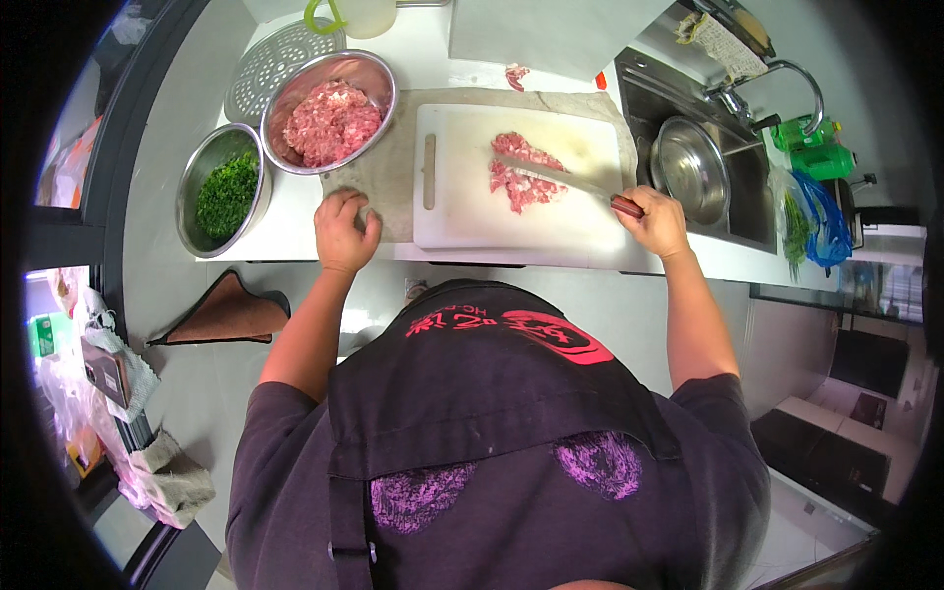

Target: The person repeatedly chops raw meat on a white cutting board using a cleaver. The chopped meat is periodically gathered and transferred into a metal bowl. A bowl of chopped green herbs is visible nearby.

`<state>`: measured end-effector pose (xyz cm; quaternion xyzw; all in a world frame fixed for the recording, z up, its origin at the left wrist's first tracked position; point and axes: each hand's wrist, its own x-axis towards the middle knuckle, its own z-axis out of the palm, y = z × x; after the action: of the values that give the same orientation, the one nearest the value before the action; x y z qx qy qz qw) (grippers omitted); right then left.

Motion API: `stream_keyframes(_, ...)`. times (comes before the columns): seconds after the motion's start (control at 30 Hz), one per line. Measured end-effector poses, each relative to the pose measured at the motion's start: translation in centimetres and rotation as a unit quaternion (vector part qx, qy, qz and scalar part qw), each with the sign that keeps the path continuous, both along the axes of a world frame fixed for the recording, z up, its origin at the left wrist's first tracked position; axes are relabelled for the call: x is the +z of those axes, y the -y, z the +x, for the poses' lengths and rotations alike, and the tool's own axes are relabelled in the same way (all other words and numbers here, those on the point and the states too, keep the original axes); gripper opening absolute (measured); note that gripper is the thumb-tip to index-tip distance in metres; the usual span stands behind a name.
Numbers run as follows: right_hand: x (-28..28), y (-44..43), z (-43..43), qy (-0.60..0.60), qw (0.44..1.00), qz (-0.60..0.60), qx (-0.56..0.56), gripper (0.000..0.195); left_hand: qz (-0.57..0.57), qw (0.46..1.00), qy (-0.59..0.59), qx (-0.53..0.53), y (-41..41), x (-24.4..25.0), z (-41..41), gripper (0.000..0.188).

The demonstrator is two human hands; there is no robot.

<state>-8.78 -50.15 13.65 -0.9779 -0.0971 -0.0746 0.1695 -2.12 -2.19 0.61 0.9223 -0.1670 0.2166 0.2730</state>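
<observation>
My right hand [655,221] grips the reddish-brown handle of a kitchen knife [549,175], whose blade lies across a small heap of chopped raw meat [525,158]. The meat is on a white plastic cutting board [472,221], which rests on a beige cloth [387,169]. To the left of the board, my left hand [348,230] rests near the counter's front edge with its fingers curled, nothing seen in it. Beyond it stands a steel bowl [382,74] of minced meat [333,124]. A second steel bowl [189,214] holds chopped greens [227,195].
A perforated steel disc [273,63] lies behind the bowls. A meat scrap [516,77] lies behind the board. At right, a steel basin [689,169] sits in the sink [752,199], beside green bottles [822,161], a blue plastic bag [826,228] and green stalks [795,228].
</observation>
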Motion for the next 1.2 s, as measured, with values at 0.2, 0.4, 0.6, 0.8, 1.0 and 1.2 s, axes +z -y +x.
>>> stream_keyframes(0.2,-1.3,-5.0,-1.6,-0.129,0.939,0.226,-0.226,0.035,0.002,1.000,0.005,-0.007,0.1,0.2,0.1,0.023)
stream_keyframes(0.4,2.0,-13.2,-1.9,0.008,0.955,0.211,-0.210,0.034,-0.005,1.000,0.006,-0.014,-0.2,0.0,0.0,0.023)
stream_keyframes(0.6,-2.8,-13.4,0.0,-0.168,0.952,0.026,-0.254,0.041,-0.002,1.000,0.002,-0.016,-0.1,0.1,0.2,0.023)
stream_keyframes(0.8,0.1,-15.5,-1.1,-0.029,0.950,0.151,-0.273,0.039,0.007,1.000,0.003,-0.012,-0.1,-0.1,0.1,0.023)
stream_keyframes(1.0,-0.4,-14.1,0.7,-0.140,0.957,0.090,-0.237,0.042,-0.001,1.000,0.019,-0.015,-0.2,-0.1,0.0,0.023)
stream_keyframes(1.2,-3.3,-15.2,0.1,-0.176,0.951,0.038,-0.252,0.041,0.007,1.000,-0.004,-0.008,0.0,0.0,0.1,0.023)
